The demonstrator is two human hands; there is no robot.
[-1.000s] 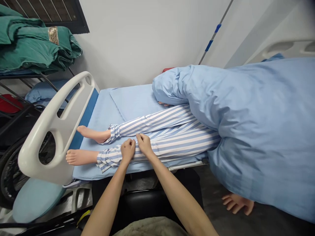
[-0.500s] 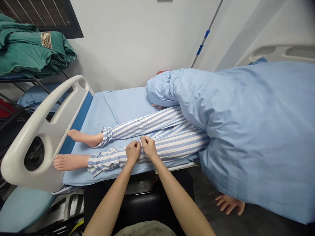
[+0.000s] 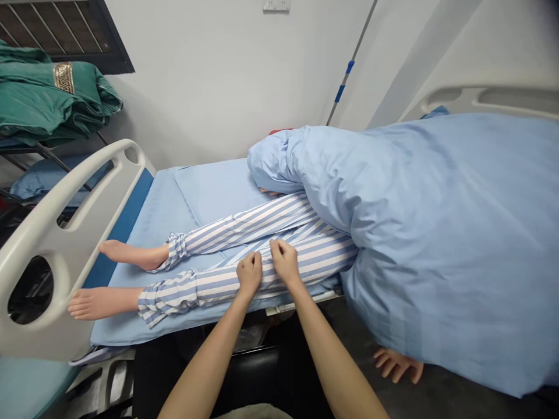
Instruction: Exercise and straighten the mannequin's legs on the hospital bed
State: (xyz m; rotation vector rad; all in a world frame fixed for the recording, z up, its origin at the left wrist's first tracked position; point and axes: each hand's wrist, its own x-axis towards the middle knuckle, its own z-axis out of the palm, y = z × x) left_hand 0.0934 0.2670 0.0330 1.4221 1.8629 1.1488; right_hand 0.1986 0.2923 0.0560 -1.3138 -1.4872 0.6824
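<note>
Both hands have crept up the shin since the earlier view. On the hospital bed (image 3: 131,314), below the blue duvet (image 3: 437,244), lies the manikin's near trouser leg (image 3: 218,288). My left hand (image 3: 249,273) and right hand (image 3: 285,262) each hold its striped cloth in a narrow pinching grip, side by side.

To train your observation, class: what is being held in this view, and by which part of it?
The left hand and right hand both pinch the nearer striped pajama trouser leg, midway between its cuff and the blue blanket.
</note>
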